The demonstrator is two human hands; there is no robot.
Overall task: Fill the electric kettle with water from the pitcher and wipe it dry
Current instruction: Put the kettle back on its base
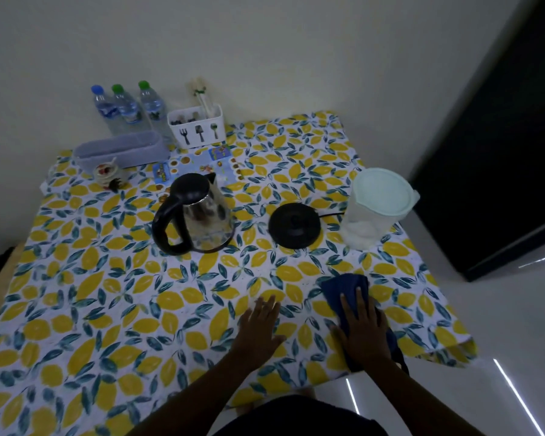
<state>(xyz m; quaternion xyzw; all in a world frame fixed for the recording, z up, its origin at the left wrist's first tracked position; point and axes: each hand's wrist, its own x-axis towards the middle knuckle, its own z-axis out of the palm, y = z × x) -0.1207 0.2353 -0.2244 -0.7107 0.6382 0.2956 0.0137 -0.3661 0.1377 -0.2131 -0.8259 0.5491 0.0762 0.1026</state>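
Note:
A steel electric kettle (206, 212) with a black lid and handle stands mid-table, off its round black base (294, 225), which lies to its right with a cord. Right of the base stands a translucent pitcher (375, 209) with a pale lid on. A dark blue cloth (343, 289) lies near the table's front right edge. My right hand (364, 328) rests flat on the cloth, fingers spread. My left hand (260, 325) lies flat on the lemon-print tablecloth beside it, holding nothing.
Three water bottles (128, 108) stand at the back by the wall, next to a white cutlery caddy (199, 127) and a grey rectangular tub (120, 149). A small jar (107, 174) sits at the left. The table's right edge (438, 278) drops to a white floor.

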